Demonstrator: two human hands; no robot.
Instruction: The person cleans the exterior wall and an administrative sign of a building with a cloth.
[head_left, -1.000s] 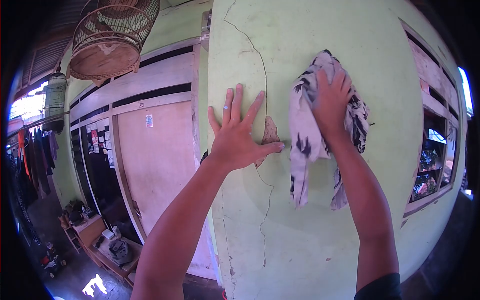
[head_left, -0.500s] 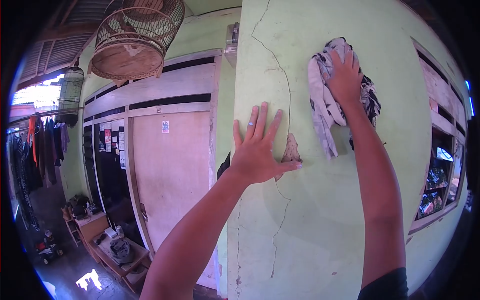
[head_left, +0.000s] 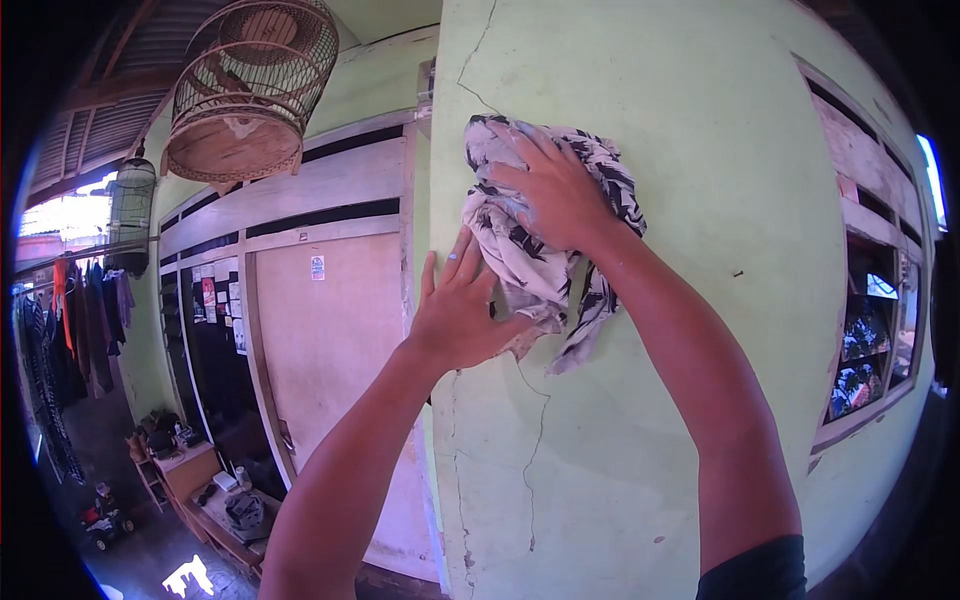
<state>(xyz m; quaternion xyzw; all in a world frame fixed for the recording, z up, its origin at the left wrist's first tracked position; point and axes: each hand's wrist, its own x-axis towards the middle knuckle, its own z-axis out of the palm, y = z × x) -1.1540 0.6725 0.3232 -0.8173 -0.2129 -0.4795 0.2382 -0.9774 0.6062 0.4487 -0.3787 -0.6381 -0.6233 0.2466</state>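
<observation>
A crumpled white cloth with a black pattern (head_left: pixel 520 260) lies against the pale green wall (head_left: pixel 690 190). My right hand (head_left: pixel 555 190) presses it there from above, fingers bent over the fabric, and loose folds hang below. Lower and to the left, my left hand (head_left: pixel 460 315) rests flat on the wall near its corner, fingers spread. The cloth's left folds overlap that hand's fingertips and thumb area. A chipped patch of plaster (head_left: pixel 522 345) is mostly covered by the cloth and my thumb.
Cracks (head_left: pixel 535 450) run down the wall. A window (head_left: pixel 865 330) is at the right, a nail (head_left: pixel 738 273) sticks out nearby. Leftward are a pale door (head_left: pixel 330 340), a hanging birdcage (head_left: pixel 240 110), hung clothes (head_left: pixel 80 310) and a low table (head_left: pixel 215 510) with things on it.
My right hand has swept the cloth left and slightly down across the wall, beside my left hand. The left hand stays on the wall; the view has shifted slightly.
</observation>
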